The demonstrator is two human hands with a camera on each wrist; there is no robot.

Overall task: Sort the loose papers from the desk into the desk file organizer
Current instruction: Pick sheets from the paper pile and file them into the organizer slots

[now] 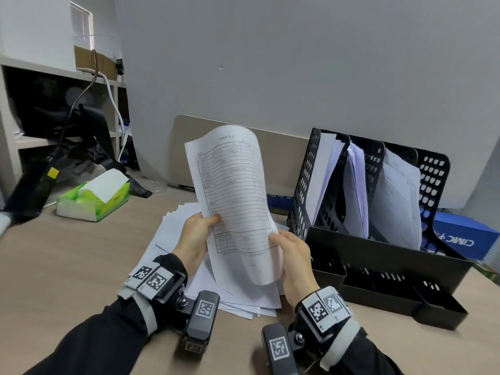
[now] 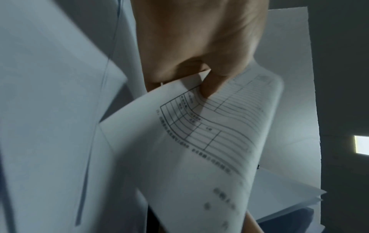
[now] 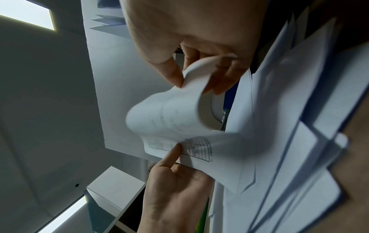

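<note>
A printed form sheet stands nearly upright above the desk, curling at top and bottom. My left hand pinches its left edge, thumb on the printed face. My right hand pinches its right edge near the bottom. In the left wrist view the sheet bends under my left hand. The right wrist view shows the sheet pinched by my right hand, with my left hand below it. A loose paper pile lies under both hands. The black file organizer stands to the right, holding papers in its slots.
A green tissue pack lies at the left of the desk. Black straps and cables hang by the shelf at far left. A blue box sits behind the organizer. A beige panel and grey wall close off the back.
</note>
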